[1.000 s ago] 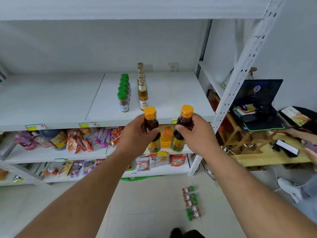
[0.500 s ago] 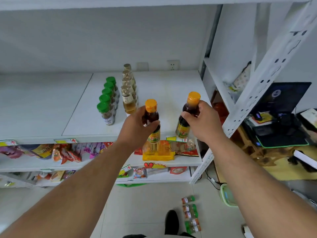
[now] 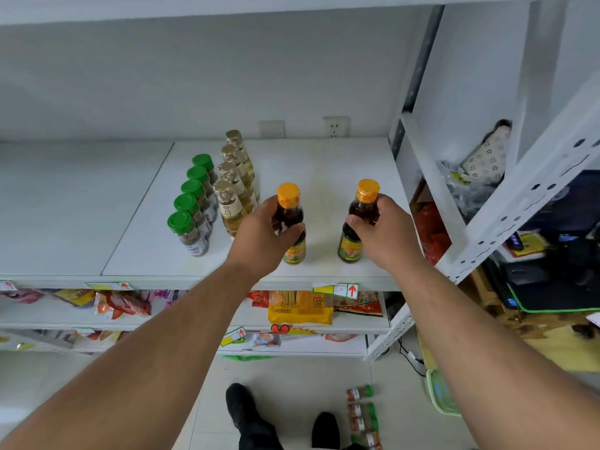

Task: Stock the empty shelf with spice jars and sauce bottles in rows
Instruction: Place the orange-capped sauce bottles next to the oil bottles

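Two dark sauce bottles with orange caps stand near the front of the white shelf point(image 3: 324, 164). My left hand point(image 3: 264, 237) grips the left sauce bottle point(image 3: 290, 206) round its shoulder. My right hand point(image 3: 386, 233) grips the right sauce bottle point(image 3: 360, 219) the same way. Both bottle bases look at or just above the shelf board; contact cannot be told. To their left stands a row of pale bottles with gold caps point(image 3: 232, 193), and left of that a row of green-capped spice jars point(image 3: 190, 219).
Lower shelves hold snack packets point(image 3: 298, 306). Several spice jars point(image 3: 362, 414) lie on the floor by my feet point(image 3: 243, 414). A slanted white upright point(image 3: 519, 203) bounds the shelf on the right, with a desk and laptop beyond it. A wall socket point(image 3: 336, 126) sits behind the shelf.
Both hands have carried the orange-capped bottles forward over the shelf edge and down to the shelf board. The camera has moved closer to the shelf.
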Demonstrator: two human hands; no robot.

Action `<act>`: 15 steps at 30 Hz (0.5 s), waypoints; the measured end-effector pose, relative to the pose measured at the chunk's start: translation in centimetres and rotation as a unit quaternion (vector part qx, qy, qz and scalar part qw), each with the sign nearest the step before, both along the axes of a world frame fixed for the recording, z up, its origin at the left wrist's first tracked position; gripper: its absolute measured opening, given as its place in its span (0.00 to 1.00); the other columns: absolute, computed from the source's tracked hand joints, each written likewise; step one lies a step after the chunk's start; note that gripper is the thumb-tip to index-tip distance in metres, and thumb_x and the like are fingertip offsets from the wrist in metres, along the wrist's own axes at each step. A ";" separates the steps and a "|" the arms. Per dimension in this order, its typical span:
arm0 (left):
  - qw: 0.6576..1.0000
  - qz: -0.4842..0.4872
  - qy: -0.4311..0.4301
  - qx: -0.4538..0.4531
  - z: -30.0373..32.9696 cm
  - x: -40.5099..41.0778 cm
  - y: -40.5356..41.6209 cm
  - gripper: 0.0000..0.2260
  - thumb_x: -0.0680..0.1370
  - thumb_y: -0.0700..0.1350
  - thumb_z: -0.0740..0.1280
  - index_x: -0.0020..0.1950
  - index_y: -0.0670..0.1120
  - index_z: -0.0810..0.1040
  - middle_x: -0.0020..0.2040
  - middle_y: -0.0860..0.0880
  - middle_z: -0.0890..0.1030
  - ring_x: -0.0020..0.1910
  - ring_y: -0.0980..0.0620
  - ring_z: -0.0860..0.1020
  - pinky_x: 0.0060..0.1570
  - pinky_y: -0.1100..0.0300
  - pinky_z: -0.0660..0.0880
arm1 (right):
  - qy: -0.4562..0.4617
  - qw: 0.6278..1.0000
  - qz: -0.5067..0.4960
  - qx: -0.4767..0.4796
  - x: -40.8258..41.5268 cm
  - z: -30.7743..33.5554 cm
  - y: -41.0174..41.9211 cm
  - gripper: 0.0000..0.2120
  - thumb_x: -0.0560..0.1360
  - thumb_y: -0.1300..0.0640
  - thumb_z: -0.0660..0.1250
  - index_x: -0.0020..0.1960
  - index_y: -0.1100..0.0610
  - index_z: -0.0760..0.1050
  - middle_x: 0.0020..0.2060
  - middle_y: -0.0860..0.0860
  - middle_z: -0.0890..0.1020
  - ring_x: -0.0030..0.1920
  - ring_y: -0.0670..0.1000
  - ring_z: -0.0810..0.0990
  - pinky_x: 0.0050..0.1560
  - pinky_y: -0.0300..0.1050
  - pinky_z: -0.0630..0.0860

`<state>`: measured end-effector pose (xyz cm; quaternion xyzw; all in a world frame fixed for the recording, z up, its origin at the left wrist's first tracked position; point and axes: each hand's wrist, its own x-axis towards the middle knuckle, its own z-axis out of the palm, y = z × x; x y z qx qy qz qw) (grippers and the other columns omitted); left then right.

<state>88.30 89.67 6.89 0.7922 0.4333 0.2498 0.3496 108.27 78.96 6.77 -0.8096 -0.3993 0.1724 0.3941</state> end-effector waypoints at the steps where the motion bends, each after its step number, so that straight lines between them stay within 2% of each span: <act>1: 1.000 -0.002 0.000 -0.001 -0.1 0.2 0.3 0.12 0.77 0.51 0.73 0.57 0.53 0.75 0.51 0.50 0.83 0.50 0.48 0.82 0.53 0.43 0.81 | 0.001 1.000 -0.001 -0.001 0.2 0.0 0.2 0.16 0.78 0.49 0.73 0.62 0.53 0.76 0.57 0.51 0.83 0.58 0.54 0.81 0.54 0.42 0.71; 9: 1.000 -0.016 0.010 -0.016 -1.0 0.4 1.3 0.13 0.77 0.51 0.72 0.59 0.53 0.74 0.52 0.50 0.83 0.52 0.47 0.82 0.54 0.43 0.80 | 0.013 1.000 -0.002 0.007 0.4 -0.3 0.6 0.18 0.77 0.48 0.74 0.63 0.51 0.76 0.56 0.49 0.84 0.56 0.51 0.81 0.54 0.42 0.73; 15: 0.998 -0.046 -0.010 -0.048 -1.3 0.0 2.3 0.14 0.79 0.47 0.72 0.62 0.53 0.73 0.58 0.52 0.82 0.57 0.53 0.81 0.61 0.51 0.78 | 0.038 0.999 0.013 -0.003 0.8 -0.1 0.5 0.20 0.76 0.49 0.75 0.65 0.50 0.73 0.55 0.46 0.82 0.56 0.50 0.80 0.53 0.43 0.72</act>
